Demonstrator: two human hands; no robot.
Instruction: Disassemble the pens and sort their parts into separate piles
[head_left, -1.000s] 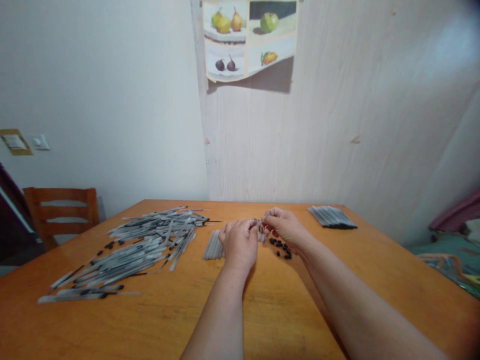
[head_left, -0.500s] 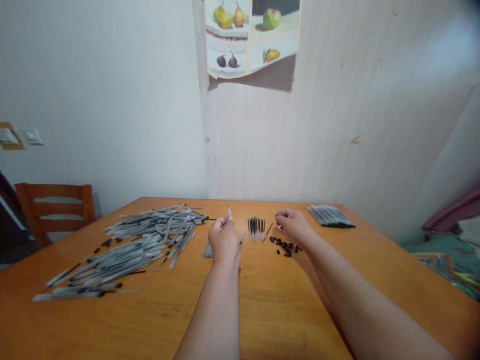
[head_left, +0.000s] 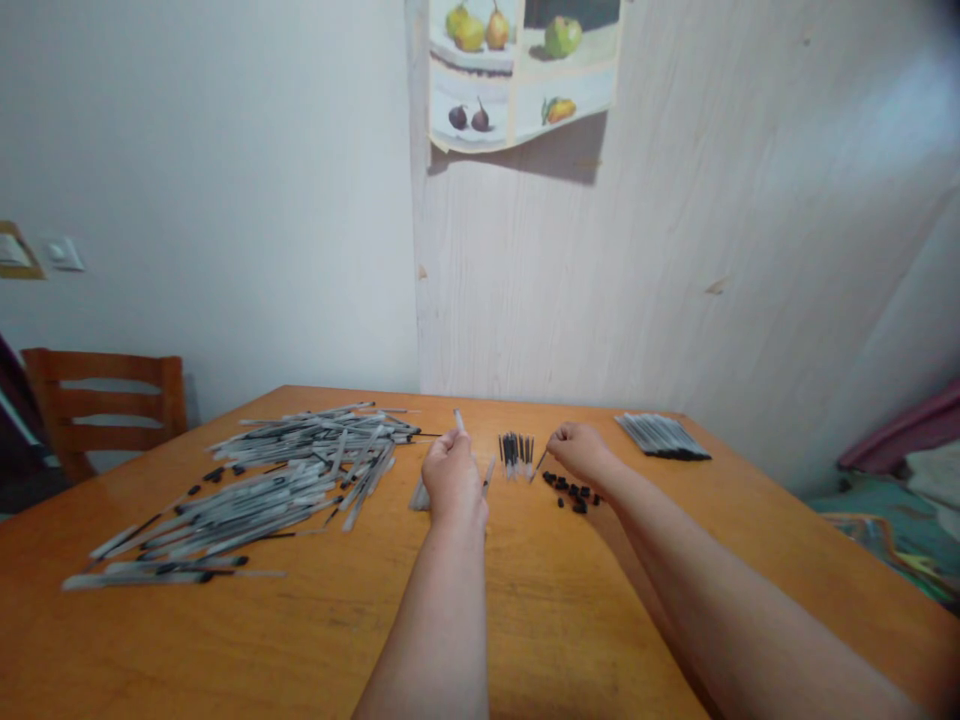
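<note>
My left hand (head_left: 452, 472) is closed around a translucent pen barrel (head_left: 459, 419) that points upward past the thumb. My right hand (head_left: 576, 448) is pinched at the upper end of a dark pen refill (head_left: 540, 461); its lower tip is pale. Left of that refill lies a short row of dark refills (head_left: 516, 452). Small black pen caps (head_left: 576, 490) are scattered just below my right hand. Partly hidden by my left hand are some more translucent barrels (head_left: 419, 496), and another slim piece (head_left: 489, 473) lies just to its right.
A large loose heap of pen parts (head_left: 255, 505) covers the table's left side. At the far right, a neat row of capped pens (head_left: 660, 437) lies side by side. A wooden chair (head_left: 105, 400) stands beyond the wooden table (head_left: 570, 630) on the left, and a wall is behind.
My right hand has moved slightly left and down, and its fingers now meet the refill that lay apart from them. My left hand keeps its hold on the barrel. The view has shifted slightly.
</note>
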